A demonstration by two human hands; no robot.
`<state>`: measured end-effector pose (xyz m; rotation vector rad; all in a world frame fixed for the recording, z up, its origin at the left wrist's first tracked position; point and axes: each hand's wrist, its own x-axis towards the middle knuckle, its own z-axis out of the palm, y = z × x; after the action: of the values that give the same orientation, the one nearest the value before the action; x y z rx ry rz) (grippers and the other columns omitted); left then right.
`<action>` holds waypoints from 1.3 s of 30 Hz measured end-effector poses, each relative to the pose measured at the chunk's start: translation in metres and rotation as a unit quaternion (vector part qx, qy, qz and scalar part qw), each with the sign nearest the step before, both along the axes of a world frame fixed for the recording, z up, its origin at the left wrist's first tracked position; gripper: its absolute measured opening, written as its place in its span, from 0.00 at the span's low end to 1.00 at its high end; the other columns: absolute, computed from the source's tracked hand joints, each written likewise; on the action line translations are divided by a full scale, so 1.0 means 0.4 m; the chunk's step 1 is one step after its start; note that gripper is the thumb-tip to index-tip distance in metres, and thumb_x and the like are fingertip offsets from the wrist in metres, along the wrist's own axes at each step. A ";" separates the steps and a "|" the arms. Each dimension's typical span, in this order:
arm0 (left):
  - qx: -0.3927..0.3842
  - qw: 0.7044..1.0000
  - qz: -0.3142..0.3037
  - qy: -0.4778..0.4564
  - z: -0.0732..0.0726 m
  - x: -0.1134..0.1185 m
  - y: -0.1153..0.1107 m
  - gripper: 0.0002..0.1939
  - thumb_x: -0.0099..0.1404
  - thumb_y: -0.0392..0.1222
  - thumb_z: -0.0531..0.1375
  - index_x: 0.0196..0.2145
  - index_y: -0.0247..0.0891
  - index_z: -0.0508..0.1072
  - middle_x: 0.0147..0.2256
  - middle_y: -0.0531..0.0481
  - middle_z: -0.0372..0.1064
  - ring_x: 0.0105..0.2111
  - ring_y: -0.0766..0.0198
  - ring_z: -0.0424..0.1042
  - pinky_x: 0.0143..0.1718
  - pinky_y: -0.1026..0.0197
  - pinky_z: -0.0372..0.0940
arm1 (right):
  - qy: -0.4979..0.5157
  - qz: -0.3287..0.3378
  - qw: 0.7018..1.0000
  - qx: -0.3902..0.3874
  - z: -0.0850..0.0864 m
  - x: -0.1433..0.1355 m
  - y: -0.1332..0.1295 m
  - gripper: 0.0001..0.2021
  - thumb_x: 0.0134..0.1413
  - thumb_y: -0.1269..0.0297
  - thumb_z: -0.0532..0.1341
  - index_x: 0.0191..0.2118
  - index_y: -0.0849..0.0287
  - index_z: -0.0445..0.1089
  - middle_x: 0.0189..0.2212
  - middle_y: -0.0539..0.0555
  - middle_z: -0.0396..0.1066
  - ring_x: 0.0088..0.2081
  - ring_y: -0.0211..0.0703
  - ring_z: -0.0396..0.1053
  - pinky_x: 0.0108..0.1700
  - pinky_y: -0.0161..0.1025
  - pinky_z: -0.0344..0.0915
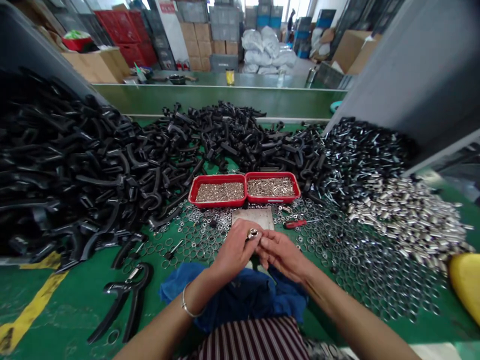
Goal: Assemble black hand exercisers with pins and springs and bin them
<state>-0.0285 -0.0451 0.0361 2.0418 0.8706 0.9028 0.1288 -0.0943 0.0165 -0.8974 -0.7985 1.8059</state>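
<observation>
My left hand (235, 243) is closed around a small shiny metal sleeve (252, 233), whose end shows above the curled fingers. My right hand (280, 254) meets it, with thumb and fingers pinched together at the left fingertips; whatever is between them is hidden. Both hands are above a blue cloth (210, 285) and just in front of a flat metal plate (258, 217). Beyond the plate stand two red trays, the left tray (217, 203) and the right tray (273, 200), both filled with small metal pieces.
Black curved handles (97, 170) are heaped at left and back. One spring-fitted handle pair (129, 295) lies front left. Metal rings (375, 280) are scattered around. A red screwdriver (295, 224), black-headed bolts (367, 150), silver sleeves (412, 215) and a yellow object (467, 282) are at right.
</observation>
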 end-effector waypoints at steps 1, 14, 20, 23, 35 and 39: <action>-0.001 1.000 -0.009 0.018 -0.002 -0.002 0.004 0.10 0.73 0.45 0.51 0.40 0.39 0.68 0.39 0.46 0.69 0.43 0.58 0.67 0.49 0.55 0.60 | 0.022 0.023 0.999 -0.022 -0.002 -0.004 -0.003 0.16 0.57 0.50 0.65 0.38 0.59 0.69 0.29 0.48 0.71 0.23 0.30 0.65 0.25 0.30 0.64; -0.223 0.957 0.152 -0.111 -0.016 -0.020 0.058 0.21 0.71 0.57 0.52 0.38 0.38 0.73 0.34 0.49 0.71 0.30 0.64 0.69 0.32 0.64 0.64 | -0.887 -0.123 0.443 0.037 -0.006 0.569 0.088 0.13 0.63 0.69 0.51 0.44 0.71 0.70 0.43 0.77 0.68 0.47 0.62 0.66 0.41 0.51 0.64; -0.256 0.960 0.063 -0.089 -0.022 0.017 0.037 0.22 0.69 0.57 0.54 0.34 0.36 0.75 0.30 0.49 0.69 0.30 0.65 0.68 0.31 0.64 0.63 | -0.918 -0.097 0.383 0.020 -0.034 0.606 0.091 0.12 0.60 0.76 0.51 0.44 0.67 0.70 0.38 0.69 0.70 0.40 0.53 0.69 0.36 0.43 0.64; -0.318 0.936 0.077 -0.131 -0.030 0.020 0.039 0.22 0.68 0.59 0.54 0.35 0.35 0.74 0.31 0.49 0.71 0.29 0.66 0.68 0.30 0.65 0.63 | -0.923 -0.085 0.375 0.025 -0.004 0.612 0.082 0.11 0.60 0.75 0.52 0.45 0.66 0.70 0.37 0.68 0.70 0.39 0.52 0.70 0.36 0.42 0.65; -0.305 0.926 0.110 -0.194 -0.018 0.050 0.035 0.21 0.68 0.60 0.55 0.37 0.38 0.70 0.35 0.48 0.73 0.33 0.63 0.70 0.38 0.61 0.66 | -0.569 0.022 0.738 0.363 0.116 0.146 0.001 0.12 0.68 0.63 0.52 0.52 0.51 0.68 0.48 0.57 0.68 0.50 0.47 0.68 0.53 0.46 0.67; -0.256 0.948 0.110 -0.155 -0.012 0.033 0.027 0.18 0.69 0.56 0.54 0.37 0.38 0.71 0.35 0.48 0.72 0.36 0.61 0.70 0.42 0.59 0.65 | -0.529 -0.008 0.782 0.330 0.091 0.083 0.025 0.10 0.65 0.63 0.57 0.50 0.53 0.67 0.44 0.57 0.71 0.45 0.47 0.71 0.49 0.48 0.69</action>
<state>-0.0154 -0.0342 0.0312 1.3356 1.0393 0.9638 0.1620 -0.0844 0.0527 -1.3757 -1.9497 0.7112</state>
